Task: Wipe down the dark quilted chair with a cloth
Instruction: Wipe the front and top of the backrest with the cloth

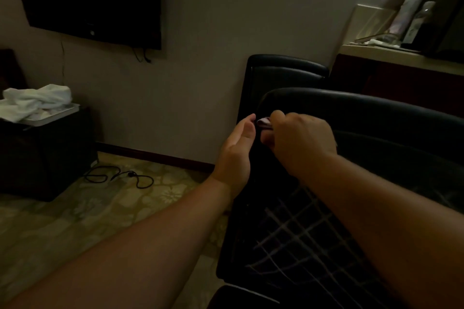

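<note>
The dark quilted chair (301, 241) fills the lower right, its pale diamond stitching showing between my forearms and its curved back rim running off to the right. My right hand (301, 143) is curled around a small pale cloth (263, 123), held at the chair's upper left edge. Only a folded corner of the cloth shows past the knuckles. My left hand (237, 153) is beside it, fingers up and loosely bent, fingertips at the cloth's corner; whether they pinch it is hidden.
A second dark chair (283, 75) stands behind against the wall. A counter (401, 57) with bottles is at right. A black cabinet (42, 153) holding white towels (37, 100) is at left, a black cable (118, 177) lies on the patterned carpet, and a TV (93, 0) hangs above.
</note>
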`<state>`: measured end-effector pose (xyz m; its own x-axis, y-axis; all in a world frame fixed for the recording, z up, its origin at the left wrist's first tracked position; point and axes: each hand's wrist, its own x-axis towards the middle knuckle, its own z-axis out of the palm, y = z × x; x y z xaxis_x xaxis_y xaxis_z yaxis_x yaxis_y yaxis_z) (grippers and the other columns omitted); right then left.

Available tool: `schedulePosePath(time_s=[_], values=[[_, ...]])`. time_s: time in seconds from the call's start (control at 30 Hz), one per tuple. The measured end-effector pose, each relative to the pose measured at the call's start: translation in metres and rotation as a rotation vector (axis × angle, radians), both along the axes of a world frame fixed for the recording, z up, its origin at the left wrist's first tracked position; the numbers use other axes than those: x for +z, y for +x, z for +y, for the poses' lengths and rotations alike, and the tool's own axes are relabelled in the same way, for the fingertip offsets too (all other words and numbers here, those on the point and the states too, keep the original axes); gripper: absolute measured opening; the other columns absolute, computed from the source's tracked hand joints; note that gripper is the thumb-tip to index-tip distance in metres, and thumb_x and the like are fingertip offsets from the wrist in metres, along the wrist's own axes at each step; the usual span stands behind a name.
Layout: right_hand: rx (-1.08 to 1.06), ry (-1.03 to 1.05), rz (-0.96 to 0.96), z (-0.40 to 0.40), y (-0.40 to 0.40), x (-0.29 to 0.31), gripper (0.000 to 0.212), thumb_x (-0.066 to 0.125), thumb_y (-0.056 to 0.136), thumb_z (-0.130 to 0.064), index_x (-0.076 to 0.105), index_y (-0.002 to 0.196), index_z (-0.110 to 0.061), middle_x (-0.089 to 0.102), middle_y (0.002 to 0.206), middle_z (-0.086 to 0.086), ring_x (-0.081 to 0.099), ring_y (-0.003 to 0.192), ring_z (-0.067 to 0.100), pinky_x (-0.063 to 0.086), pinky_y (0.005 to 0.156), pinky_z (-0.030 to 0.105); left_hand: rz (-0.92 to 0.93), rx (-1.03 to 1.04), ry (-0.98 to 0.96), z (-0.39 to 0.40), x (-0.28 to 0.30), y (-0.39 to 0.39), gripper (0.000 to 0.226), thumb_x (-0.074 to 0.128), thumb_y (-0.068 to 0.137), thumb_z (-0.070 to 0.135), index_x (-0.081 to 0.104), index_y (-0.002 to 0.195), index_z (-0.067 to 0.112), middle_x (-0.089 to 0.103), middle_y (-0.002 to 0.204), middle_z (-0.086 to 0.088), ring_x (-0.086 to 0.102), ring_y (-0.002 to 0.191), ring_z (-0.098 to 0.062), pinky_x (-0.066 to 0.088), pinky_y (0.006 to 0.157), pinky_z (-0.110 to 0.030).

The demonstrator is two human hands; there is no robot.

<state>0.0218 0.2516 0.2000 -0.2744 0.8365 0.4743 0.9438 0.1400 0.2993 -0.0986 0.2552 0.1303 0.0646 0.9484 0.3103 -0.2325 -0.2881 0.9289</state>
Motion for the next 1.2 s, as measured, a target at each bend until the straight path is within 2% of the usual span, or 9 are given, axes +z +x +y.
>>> schedulePosePath(time_s=[0.23,0.4,0.6,0.67,0.77,0.87,0.97,1.07,1.2], values=[[0.122,-0.109,-0.163,-0.021,0.002,-0.023,0.025,0.048,0.099,-0.047,0.05,0.11,-0.024,0.054,0.085,-0.004,0.056,0.071,0.013,0.051,0.066,0.029,0.038,-0.021,0.009,0.0,-0.001,-0.004,0.063,0.03,0.1,0.057,0.039,0.155,0.025,0.05,0.134,0.018,0.05,0.11,0.015,0.042,0.084,-0.002],[0.026,-0.026,-0.131,0.0,0.001,0.004,0.026,0.047,0.1,-0.046,0.048,0.112,-0.022,0.051,0.082,-0.001,0.056,0.069,0.014,0.052,0.062,0.031,-0.015,-0.021,0.001,-0.001,-0.003,0.001,0.068,0.041,0.094,0.068,0.044,0.15,0.029,0.052,0.145,0.008,0.053,0.123,0.002,0.042,0.113,-0.03],[0.007,0.039,-0.003,0.016,0.003,0.02,0.024,0.054,0.096,-0.045,0.048,0.105,-0.024,0.049,0.077,-0.003,0.05,0.064,0.013,0.046,0.063,0.031,0.028,-0.06,0.006,0.0,-0.001,-0.005,0.068,0.033,0.096,0.057,0.035,0.157,0.027,0.044,0.156,0.003,0.05,0.112,0.011,0.044,0.076,0.001],[0.05,-0.017,0.025,0.01,0.004,0.016,0.022,0.056,0.095,-0.046,0.048,0.104,-0.027,0.051,0.079,-0.005,0.053,0.068,0.012,0.049,0.065,0.031,0.015,-0.056,0.004,0.001,-0.003,-0.005,0.06,0.031,0.103,0.05,0.035,0.157,0.025,0.043,0.157,-0.002,0.05,0.117,0.005,0.044,0.077,0.002],[0.053,-0.166,-0.039,0.002,0.003,0.015,0.017,0.054,0.096,-0.046,0.049,0.098,-0.03,0.054,0.081,-0.006,0.056,0.069,0.011,0.054,0.069,0.033,0.002,-0.064,0.004,-0.003,-0.002,-0.003,0.077,0.035,0.088,0.059,0.034,0.157,0.025,0.043,0.158,-0.002,0.048,0.127,-0.003,0.044,0.077,0.002],[-0.001,-0.148,0.113,0.005,0.005,0.035,0.013,0.058,0.094,-0.041,0.052,0.091,-0.03,0.057,0.08,-0.005,0.058,0.07,0.013,0.054,0.068,0.034,-0.033,-0.066,-0.008,-0.002,-0.003,-0.002,0.068,0.035,0.096,0.054,0.034,0.158,0.024,0.039,0.16,-0.002,0.041,0.137,-0.006,0.043,0.081,0.002],[-0.029,-0.14,0.177,0.012,0.005,0.051,0.014,0.063,0.092,-0.038,0.054,0.091,-0.028,0.057,0.082,-0.003,0.056,0.071,0.015,0.047,0.061,0.031,-0.034,-0.064,-0.02,-0.005,-0.001,-0.003,0.068,0.033,0.096,0.055,0.032,0.158,0.025,0.038,0.161,-0.003,0.039,0.138,-0.007,0.041,0.075,0.005],[-0.023,-0.158,0.138,0.013,0.0,0.045,0.013,0.063,0.093,-0.036,0.053,0.093,-0.027,0.056,0.082,-0.003,0.056,0.072,0.015,0.049,0.065,0.033,-0.041,-0.063,-0.042,-0.005,0.001,-0.004,0.054,0.024,0.109,0.04,0.029,0.159,0.02,0.035,0.162,-0.007,0.035,0.146,-0.017,0.038,0.065,0.007],[0.015,-0.155,0.123,0.003,-0.002,0.027,0.01,0.057,0.096,-0.036,0.051,0.096,-0.028,0.055,0.081,-0.004,0.054,0.071,0.013,0.045,0.066,0.032,-0.028,-0.054,-0.042,-0.005,0.001,-0.004,0.052,0.022,0.111,0.038,0.029,0.159,0.019,0.037,0.162,-0.007,0.04,0.137,-0.012,0.038,0.065,0.007]])
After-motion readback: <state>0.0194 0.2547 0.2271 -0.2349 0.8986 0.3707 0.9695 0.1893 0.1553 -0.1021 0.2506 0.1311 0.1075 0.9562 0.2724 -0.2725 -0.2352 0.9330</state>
